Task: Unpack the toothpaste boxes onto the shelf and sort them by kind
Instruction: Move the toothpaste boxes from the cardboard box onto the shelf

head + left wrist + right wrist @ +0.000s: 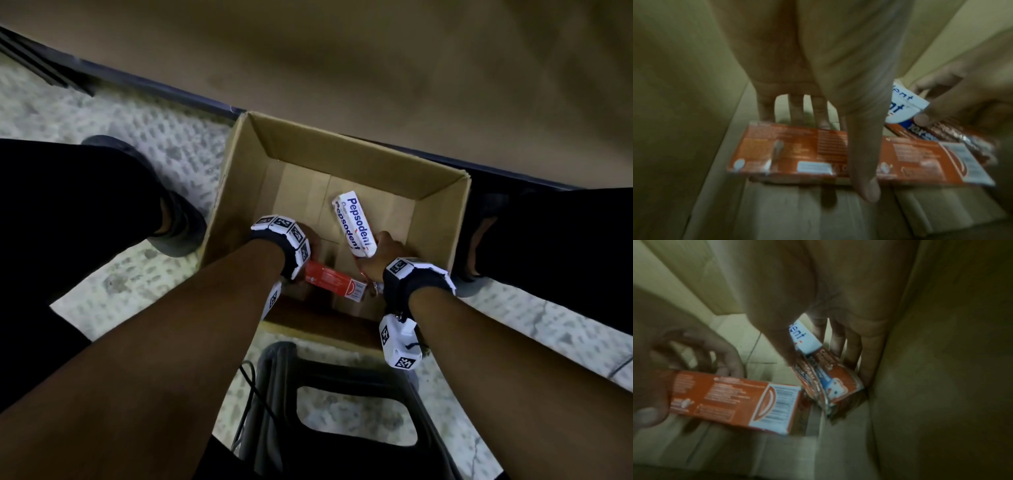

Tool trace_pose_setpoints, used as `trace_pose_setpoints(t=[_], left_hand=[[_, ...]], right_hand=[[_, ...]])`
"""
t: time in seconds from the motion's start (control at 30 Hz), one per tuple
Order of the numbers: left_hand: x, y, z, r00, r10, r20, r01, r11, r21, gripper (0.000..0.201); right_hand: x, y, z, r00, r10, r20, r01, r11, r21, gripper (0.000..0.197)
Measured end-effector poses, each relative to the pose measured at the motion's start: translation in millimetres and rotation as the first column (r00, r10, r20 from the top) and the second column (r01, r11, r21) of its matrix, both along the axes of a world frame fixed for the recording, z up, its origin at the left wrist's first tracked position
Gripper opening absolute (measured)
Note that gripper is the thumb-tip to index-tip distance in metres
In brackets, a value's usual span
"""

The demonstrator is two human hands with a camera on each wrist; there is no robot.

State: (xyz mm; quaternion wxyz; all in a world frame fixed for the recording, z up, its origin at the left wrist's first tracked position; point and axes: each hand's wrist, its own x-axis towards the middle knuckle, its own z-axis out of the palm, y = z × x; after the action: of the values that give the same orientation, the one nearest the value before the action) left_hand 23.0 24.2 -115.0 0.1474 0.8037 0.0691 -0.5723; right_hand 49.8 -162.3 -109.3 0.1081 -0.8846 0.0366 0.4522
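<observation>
Cardboard carton (442, 219) on floor | left hand (807, 91) grip holds red toothpaste box (797, 154); right hand (380, 253) grip holds white Pepsodent box (352, 222) | step: picking | next: lift both to shelf

The head camera looks straight down into the carton (239, 164) from above both hands, while each wrist camera peers close along its fingers, sharing the red box (797, 155).
</observation>
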Motion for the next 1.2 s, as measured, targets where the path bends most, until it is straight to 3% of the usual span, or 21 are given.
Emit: trace_pose_setpoints(t=[0.1,0.2,0.27,0.5,0.6,0.7,0.83,0.9,1.03,1.2], left_hand=[[6,3,-9,0.984,-0.172,-0.042,0.170,0.984,-0.048,0.052],[9,12,-69,0.967,-0.251,-0.051,0.249,0.967,-0.046,0.059],[6,16,-88,0.968,-0.253,0.005,0.253,0.967,-0.020,0.062],[-15,28,-55,0.997,0.037,0.065,-0.037,0.999,0.000,0.058],[-28,25,-10,0.980,0.159,0.119,-0.161,0.987,0.005,0.051],[-36,30,-2,0.932,0.329,0.150,-0.335,0.942,0.016,0.039],[-35,40,-3,0.850,0.463,0.252,-0.488,0.872,0.044,0.063],[-33,40,3,0.816,0.514,0.264,-0.537,0.844,0.016,0.065],[-32,33,40,0.754,0.584,0.301,-0.597,0.800,-0.059,0.048],[-29,31,57,0.709,0.597,0.376,-0.614,0.784,-0.087,0.074]], right_hand=[[0,-1,-1,1.000,0.003,0.001,-0.003,1.000,-0.001,0.053],[2,-4,-6,1.000,-0.008,0.029,0.008,1.000,0.000,0.050],[3,-5,-7,0.999,-0.022,0.044,0.021,1.000,0.019,0.047],[7,-9,2,0.999,-0.015,0.039,0.012,0.998,0.063,0.039],[9,-12,8,0.998,0.022,0.058,-0.025,0.999,0.046,0.040],[9,-13,12,0.997,0.010,0.080,-0.012,1.000,0.022,0.049],[9,-13,22,0.995,-0.008,0.095,0.005,0.999,0.034,0.043],[7,-13,33,0.994,-0.022,0.106,0.016,0.998,0.065,0.043],[6,-8,52,0.991,-0.060,0.120,0.043,0.989,0.142,0.043],[0,-8,84,0.985,-0.083,0.151,0.047,0.973,0.227,0.036]])
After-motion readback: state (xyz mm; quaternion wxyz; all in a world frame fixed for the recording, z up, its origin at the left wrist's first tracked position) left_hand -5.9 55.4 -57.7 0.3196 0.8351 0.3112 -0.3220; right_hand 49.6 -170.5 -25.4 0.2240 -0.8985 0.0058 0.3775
